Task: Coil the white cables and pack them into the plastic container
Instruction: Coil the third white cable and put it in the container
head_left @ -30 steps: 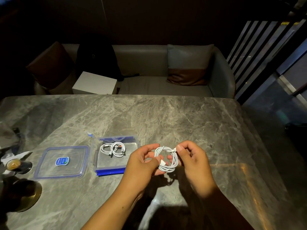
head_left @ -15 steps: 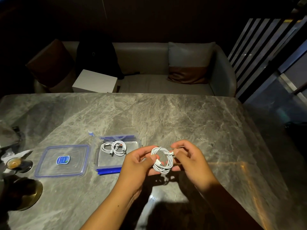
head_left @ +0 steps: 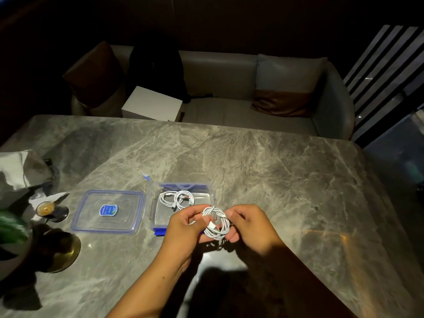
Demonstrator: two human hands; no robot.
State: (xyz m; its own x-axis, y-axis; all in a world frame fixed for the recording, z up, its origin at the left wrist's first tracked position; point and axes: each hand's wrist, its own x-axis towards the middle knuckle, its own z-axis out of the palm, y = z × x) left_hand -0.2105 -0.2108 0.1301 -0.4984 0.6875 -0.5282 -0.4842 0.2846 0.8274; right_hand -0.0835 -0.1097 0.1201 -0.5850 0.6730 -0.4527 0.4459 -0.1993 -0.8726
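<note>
Lower centre of frame: white cable coil (head_left: 216, 223) held just above the worktop (head_left: 286, 180), between both hands.
Grip, left hand (head_left: 183, 226): clenched on the coil's left side, thumb over the loops.
Grip, right hand (head_left: 250, 226): fingers curled round the coil's right side, pinching it.
A plug end lies across the loops and does not look tucked in.

The plastic container (head_left: 199, 200) stands open just beyond the left hand. Other coiled cables (head_left: 176, 199) lie in its far-left part. The lid (head_left: 107, 212) lies beside it, further left.

Risks (judgement):
- Loose plug end: if either grip eases before the end is wrapped or tucked, the loops will likely spring apart.
- A slack coil set in carelessly could snag the packed cables.
- It could also ride above the rim and stop the lid from seating.
</note>
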